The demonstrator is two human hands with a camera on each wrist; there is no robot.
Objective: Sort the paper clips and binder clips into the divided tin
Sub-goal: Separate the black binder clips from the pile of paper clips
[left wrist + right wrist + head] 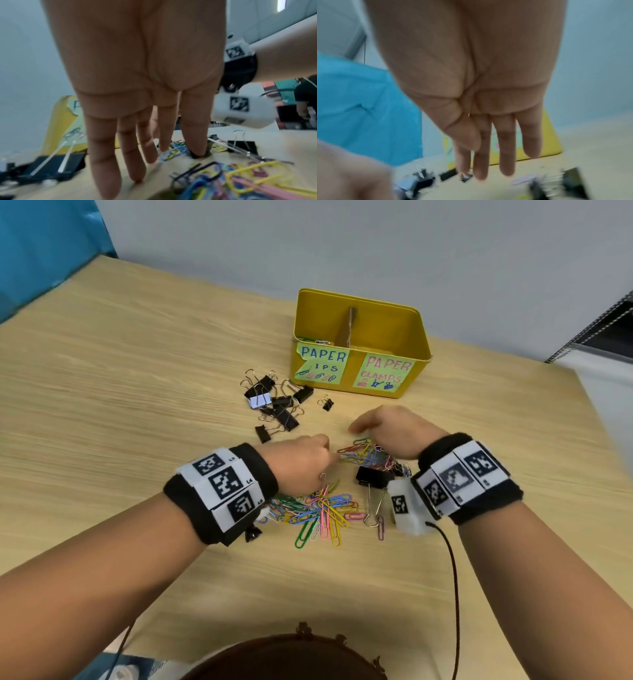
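Before the yellow tin (359, 337), black binder clips (274, 402) are heaped; nearer, coloured paper clips (322, 508) are spread beneath the left hand (301, 460) and right hand (394, 433), both relaxed, nothing grasped.

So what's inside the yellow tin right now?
In the yellow tin, a cardboard divider splits it. A few paper clips show in the left compartment, labelled for paper clips. The front wall hides both floors, so the right compartment's contents are unknown.

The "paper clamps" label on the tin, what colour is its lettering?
Pink lettering on a green label, stuck to the yellow tin; clearest in the head view.
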